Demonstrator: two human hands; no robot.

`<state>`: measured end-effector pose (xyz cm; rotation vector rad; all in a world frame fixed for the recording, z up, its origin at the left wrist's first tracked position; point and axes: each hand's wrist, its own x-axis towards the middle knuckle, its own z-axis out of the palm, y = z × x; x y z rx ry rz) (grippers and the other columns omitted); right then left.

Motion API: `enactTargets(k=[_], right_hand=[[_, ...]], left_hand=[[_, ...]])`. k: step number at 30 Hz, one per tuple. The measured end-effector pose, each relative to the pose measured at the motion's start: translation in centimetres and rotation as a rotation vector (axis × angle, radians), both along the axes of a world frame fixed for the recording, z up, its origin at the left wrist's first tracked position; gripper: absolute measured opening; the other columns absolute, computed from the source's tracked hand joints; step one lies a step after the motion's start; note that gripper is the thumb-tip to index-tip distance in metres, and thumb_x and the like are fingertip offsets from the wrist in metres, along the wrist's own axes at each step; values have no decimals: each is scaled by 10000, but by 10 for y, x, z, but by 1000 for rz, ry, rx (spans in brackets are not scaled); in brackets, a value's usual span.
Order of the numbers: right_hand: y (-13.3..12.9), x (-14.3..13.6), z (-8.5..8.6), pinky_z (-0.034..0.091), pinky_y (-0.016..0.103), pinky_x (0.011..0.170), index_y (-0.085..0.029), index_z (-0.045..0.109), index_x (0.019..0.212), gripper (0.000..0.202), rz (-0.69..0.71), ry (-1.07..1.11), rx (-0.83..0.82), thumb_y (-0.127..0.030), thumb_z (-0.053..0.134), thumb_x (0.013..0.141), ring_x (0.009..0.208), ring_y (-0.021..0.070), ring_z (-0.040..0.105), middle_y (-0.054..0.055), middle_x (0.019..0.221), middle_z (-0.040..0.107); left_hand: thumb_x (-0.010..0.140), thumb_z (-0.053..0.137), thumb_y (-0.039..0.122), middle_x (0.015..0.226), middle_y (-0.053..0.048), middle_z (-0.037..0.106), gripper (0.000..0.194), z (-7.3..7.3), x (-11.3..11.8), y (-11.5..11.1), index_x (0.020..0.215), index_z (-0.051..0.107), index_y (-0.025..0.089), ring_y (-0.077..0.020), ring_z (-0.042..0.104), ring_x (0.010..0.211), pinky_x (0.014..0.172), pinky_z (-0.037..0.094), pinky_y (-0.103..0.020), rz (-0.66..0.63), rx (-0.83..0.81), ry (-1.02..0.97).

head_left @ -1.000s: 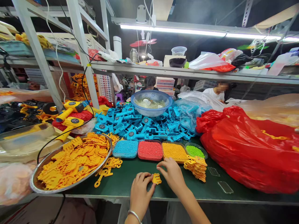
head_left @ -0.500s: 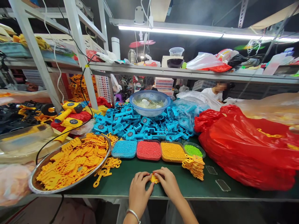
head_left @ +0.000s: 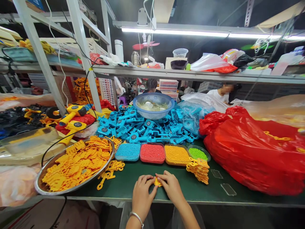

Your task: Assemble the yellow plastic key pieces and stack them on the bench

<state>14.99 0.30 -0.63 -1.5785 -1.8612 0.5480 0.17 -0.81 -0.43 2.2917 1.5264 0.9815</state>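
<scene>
Between my two hands is a small yellow plastic part (head_left: 157, 182), low over the green tabletop near its front edge. My left hand (head_left: 143, 190), with a bracelet on the wrist, pinches its left side between thumb and fingers. From the other side, the fingertips of my right hand (head_left: 170, 187) press on the same part. Much of it is hidden under my fingers, so its full shape does not show. To the right stands a stack of similar yellow parts (head_left: 198, 171). A metal bowl (head_left: 71, 190) heaped with flat yellow pieces stands at the left.
Behind my hands sit tubs of blue beads (head_left: 127, 151), red beads (head_left: 152, 153), yellow beads (head_left: 176, 154) and green beads (head_left: 197, 153). Blue plastic parts (head_left: 143, 127) pile up beneath a blue basin (head_left: 153, 113). A red bag (head_left: 252, 156) bulges over the right side.
The view has shifted very slightly. Both hands keep nearly the same pose on the yellow part.
</scene>
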Motion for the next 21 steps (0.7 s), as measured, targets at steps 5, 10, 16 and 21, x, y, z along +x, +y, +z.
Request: enactTargets(k=[5,10,16,21], right_hand=[[-4,-2,4,322,251,655,-306,658,1031,298,20,-13,31,-324,405,875,724,158,540,11,763,549],[0,2,-2,383,238,651,-207,688,918,366,-22,321,64,-421,399,854,721,162,556,25,753,548],[5,4,-15,351,233,523,-213,446,558,488,-166,486,127,-597,303,823,539,138,463,-20,554,464],[2,2,-15,326,247,543,-214,447,548,542,-91,311,90,-600,220,852,574,148,489,11,586,524]], left_hand=[[776,566,242,960,-34,651,172,1,0,0,917,663,236,-214,556,930,799,475,-386,7,-15,11],[778,576,259,976,-40,648,171,0,0,0,924,662,235,-218,556,947,818,476,-393,8,-37,23],[776,586,297,978,-38,652,175,-2,0,2,930,660,257,-213,570,938,818,495,-368,15,-34,5],[757,608,303,962,-23,660,186,-4,-2,5,934,661,281,-200,588,922,821,508,-340,18,-22,-25]])
